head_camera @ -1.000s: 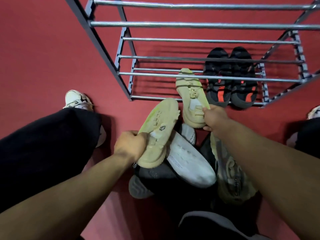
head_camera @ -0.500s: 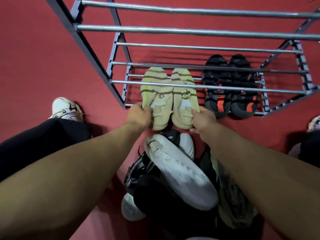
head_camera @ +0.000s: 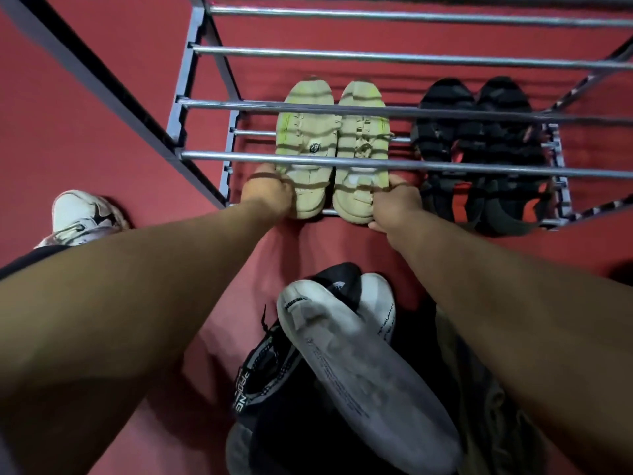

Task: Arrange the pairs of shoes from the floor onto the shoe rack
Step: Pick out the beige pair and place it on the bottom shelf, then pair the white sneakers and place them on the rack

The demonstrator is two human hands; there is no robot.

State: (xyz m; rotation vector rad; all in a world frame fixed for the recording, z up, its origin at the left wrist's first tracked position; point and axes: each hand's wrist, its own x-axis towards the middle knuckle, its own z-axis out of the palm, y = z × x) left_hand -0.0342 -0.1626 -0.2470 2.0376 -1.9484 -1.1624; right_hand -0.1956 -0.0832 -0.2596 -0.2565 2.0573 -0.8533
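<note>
Two pale yellow shoes lie side by side on the lowest tier of the metal shoe rack (head_camera: 202,156), toes pointing away. My left hand (head_camera: 270,197) grips the heel of the left yellow shoe (head_camera: 306,138). My right hand (head_camera: 394,204) grips the heel of the right yellow shoe (head_camera: 361,138). A black pair with red patches (head_camera: 479,159) sits on the same tier to the right. On the floor near me lies a pile with a black-and-white sneaker (head_camera: 263,368), a white-soled shoe turned sole up (head_camera: 359,365) and an olive shoe (head_camera: 486,406) partly under my right arm.
The rack's upper bars (head_camera: 411,56) cross over the shoes on the lowest tier. My own white sneaker (head_camera: 82,214) stands on the red floor (head_camera: 102,132) at the left. Bare bars remain on the lowest tier left of the yellow pair.
Both yellow shoes went from held above the floor pile to lying together on the lowest tier. My hands pushed them further in and still hold the heels.
</note>
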